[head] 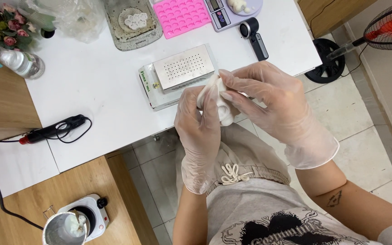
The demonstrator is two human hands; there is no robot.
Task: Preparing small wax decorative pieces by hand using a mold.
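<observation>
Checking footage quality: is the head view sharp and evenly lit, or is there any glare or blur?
Head view: even, soft light; the white table is bright, with faint shadows; both gloved hands, left hand and right hand, and the white piece look sharp; slight wide-angle bending at edges.

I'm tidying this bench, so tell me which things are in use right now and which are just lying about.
In use:
left hand
right hand
white moulded piece, held between both

Lying about:
metal box with holes
pink mould
scale
black tool with cord
hot plate
metal jug

Small white lumpy moulded piece (pixel 225 111), pinched between both gloved hands, above the table edge
</observation>
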